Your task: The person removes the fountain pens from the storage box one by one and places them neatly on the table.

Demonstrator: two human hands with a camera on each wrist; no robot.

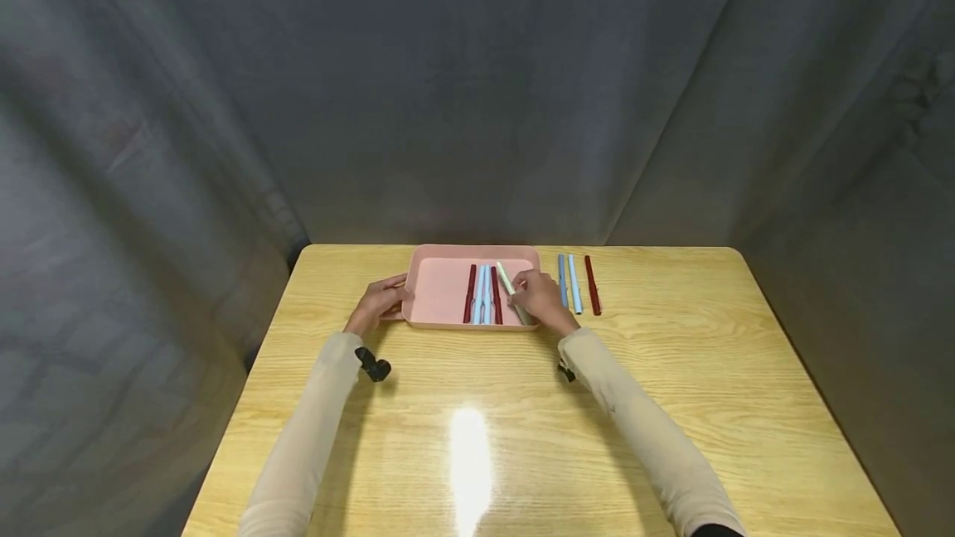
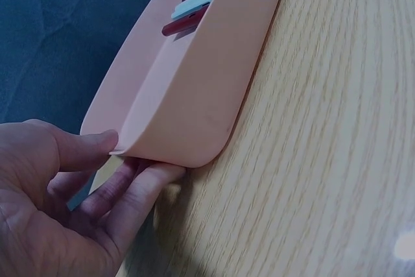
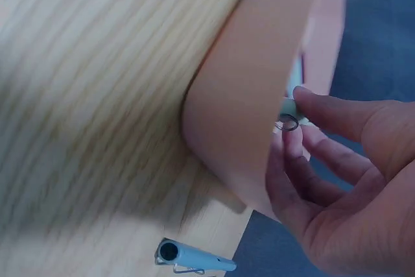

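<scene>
A pink tray (image 1: 440, 284) sits at the far middle of the wooden table. Several dark red and light blue pens (image 1: 482, 295) lie side by side inside it. My right hand (image 1: 525, 290) pinches a pale pen (image 1: 506, 278) and holds it tilted over the tray's right part, beside the lying pens. In the right wrist view the pale pen's end (image 3: 289, 104) shows between thumb and fingers, just past the tray wall (image 3: 253, 95). My left hand (image 1: 390, 297) grips the tray's left rim (image 2: 194, 95), with the thumb (image 2: 84, 148) on top and the fingers underneath.
Three pens lie on the table right of the tray: a blue pen (image 1: 562, 279), a light blue pen (image 1: 574, 283) and a dark red pen (image 1: 592, 284). One light blue pen (image 3: 194, 257) shows in the right wrist view. Grey curtains surround the table (image 1: 477, 437).
</scene>
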